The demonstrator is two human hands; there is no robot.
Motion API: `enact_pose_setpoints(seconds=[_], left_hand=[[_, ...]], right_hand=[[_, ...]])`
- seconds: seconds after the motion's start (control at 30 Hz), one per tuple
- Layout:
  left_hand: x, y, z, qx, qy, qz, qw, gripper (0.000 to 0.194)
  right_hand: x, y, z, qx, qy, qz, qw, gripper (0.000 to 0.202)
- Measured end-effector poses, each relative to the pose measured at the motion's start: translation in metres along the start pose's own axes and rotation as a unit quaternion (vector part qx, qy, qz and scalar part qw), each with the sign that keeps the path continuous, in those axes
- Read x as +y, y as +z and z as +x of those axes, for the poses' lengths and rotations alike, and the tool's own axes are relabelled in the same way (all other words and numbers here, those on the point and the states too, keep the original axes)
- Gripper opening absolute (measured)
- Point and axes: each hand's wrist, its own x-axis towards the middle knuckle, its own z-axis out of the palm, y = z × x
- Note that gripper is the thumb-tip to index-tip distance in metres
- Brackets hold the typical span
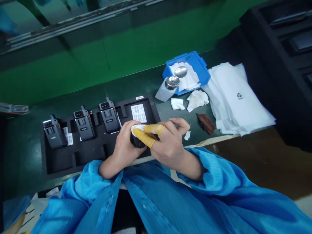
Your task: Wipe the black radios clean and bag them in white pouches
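Note:
My left hand [125,139] is wrapped round a black handheld device [138,143], which looks like the radios in the tray; most of it is hidden by my fingers. My right hand [169,143] wears yellow finger cots on two fingers and presses a white wipe [135,129] against the device's end. Beneath and to the left lies a black compartment tray [59,165]. Along its back row rest three walkie-talkies: a left one [55,136], a middle one [84,127] and a right one [108,117]. A label sheet [138,113] lies in the tray's back right compartment.
Right of the tray stand a pump bottle [165,91] and a blue bin [204,76] holding white wipes. Crumpled wipes [198,100], a brown scrap [206,123] and stacked white bags [235,97] lie nearby. A dark stacked tray [268,74] rises at far right.

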Motion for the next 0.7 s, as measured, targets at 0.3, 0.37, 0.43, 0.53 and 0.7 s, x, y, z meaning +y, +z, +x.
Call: enact_pose_setpoints(seconds=[0.3, 0.37, 0.43, 0.53, 0.7], left_hand=[[0.0, -0.001, -0.001, -0.002, -0.005, 0.009, 1.0, 0.051], [0.001, -0.001, 0.0, -0.003, -0.007, 0.011, 1.0, 0.049], [0.002, -0.001, 0.001, -0.001, -0.015, 0.012, 1.0, 0.046], [0.003, 0.0, 0.001, 0.008, -0.016, 0.013, 1.0, 0.043], [0.003, -0.001, 0.001, 0.001, -0.011, 0.013, 1.0, 0.047]], right_hand=[[0.013, -0.004, -0.008, -0.062, -0.001, 0.048, 0.997, 0.034], [0.016, -0.003, -0.009, -0.047, 0.003, 0.052, 0.998, 0.037], [0.019, -0.001, -0.009, -0.018, 0.014, 0.038, 0.999, 0.038], [0.021, 0.002, -0.007, 0.03, 0.038, 0.012, 0.999, 0.037], [0.013, 0.001, -0.004, 0.025, 0.012, -0.003, 1.0, 0.031]])
